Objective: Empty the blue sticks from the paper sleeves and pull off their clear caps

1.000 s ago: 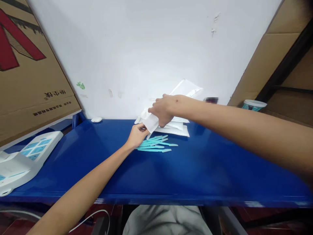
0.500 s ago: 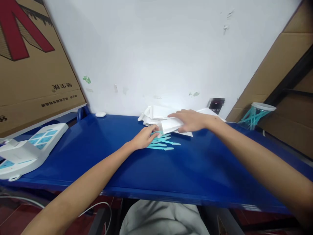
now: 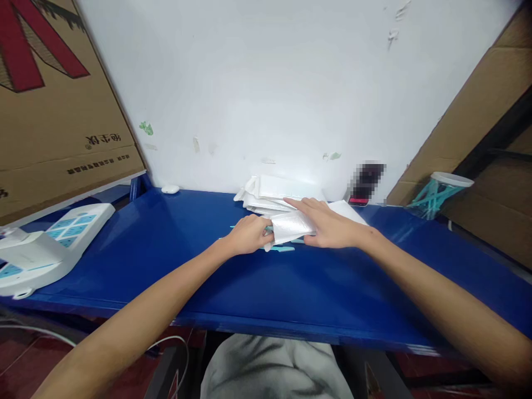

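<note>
My right hand [image 3: 330, 224] grips a shiny white padded pouch [image 3: 293, 226], thumb below and fingers across the top. At the left end of this pouch, my left hand [image 3: 249, 234] is closed in a pinch. A bit of teal shows between its fingertips, apparently an eyebrow razor [image 3: 270, 228] at the pouch's mouth; most of it is hidden. More teal eyebrow razors [image 3: 285, 249] lie on the table beneath the pouch and my left hand, largely covered. Behind the hands rests a pile of white padded pouches [image 3: 276, 188] against the wall.
The blue table [image 3: 233, 293] meets a white wall. At the left stands a white power strip [image 3: 85, 221], and a small white case [image 3: 170, 189] sits at the back. A phone [image 3: 368, 183] leans at the back right, near a clear cup of teal razors [image 3: 436, 197].
The pouch in my right hand has come nearer and lower, and now covers most of the loose razors. My left hand has moved slightly toward me, still pinched at the pouch's end.
</note>
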`<action>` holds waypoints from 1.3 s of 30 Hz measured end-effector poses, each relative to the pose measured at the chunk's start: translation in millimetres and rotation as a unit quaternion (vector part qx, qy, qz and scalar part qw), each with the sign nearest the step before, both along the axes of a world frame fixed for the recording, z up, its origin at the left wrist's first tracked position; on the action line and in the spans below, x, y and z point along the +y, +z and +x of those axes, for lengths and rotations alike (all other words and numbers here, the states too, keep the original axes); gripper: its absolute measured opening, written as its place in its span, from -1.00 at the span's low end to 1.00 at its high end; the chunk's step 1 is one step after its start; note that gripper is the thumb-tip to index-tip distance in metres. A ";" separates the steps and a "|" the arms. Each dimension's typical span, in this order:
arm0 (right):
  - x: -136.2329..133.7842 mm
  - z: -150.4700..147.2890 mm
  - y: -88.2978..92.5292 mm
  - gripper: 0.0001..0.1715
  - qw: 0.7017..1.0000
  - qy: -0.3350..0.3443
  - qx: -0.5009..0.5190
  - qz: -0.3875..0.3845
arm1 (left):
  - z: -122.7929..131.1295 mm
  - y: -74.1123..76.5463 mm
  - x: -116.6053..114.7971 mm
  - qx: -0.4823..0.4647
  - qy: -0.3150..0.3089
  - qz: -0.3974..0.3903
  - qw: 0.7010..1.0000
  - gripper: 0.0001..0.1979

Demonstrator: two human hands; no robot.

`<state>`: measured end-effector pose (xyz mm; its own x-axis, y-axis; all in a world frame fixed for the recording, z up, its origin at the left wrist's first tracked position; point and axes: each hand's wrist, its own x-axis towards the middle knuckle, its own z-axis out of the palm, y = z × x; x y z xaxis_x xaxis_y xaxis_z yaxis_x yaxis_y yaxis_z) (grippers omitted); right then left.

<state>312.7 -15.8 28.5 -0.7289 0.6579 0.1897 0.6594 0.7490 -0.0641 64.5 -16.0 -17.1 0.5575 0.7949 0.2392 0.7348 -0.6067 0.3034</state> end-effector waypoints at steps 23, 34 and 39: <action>22.8 92.4 -43.7 -0.04 0.971 -0.232 -0.025 -0.057 | -44.6 0.8 25.7 0.056 0.011 0.062 0.996 -0.50; 20.5 87.7 -58.0 0.00 0.974 -0.222 0.008 -0.040 | -41.4 -4.5 30.5 0.093 0.020 0.016 0.995 -0.50; 19.9 84.8 -61.7 0.02 0.977 -0.210 0.020 -0.040 | -48.1 -0.9 32.8 0.085 0.016 -0.004 0.996 -0.51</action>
<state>397.5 4.0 -33.1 -0.3845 0.9111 0.1482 0.9031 0.4046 -0.1440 16.3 16.8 -18.0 0.5638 0.8144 0.1372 0.7949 -0.5802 0.1774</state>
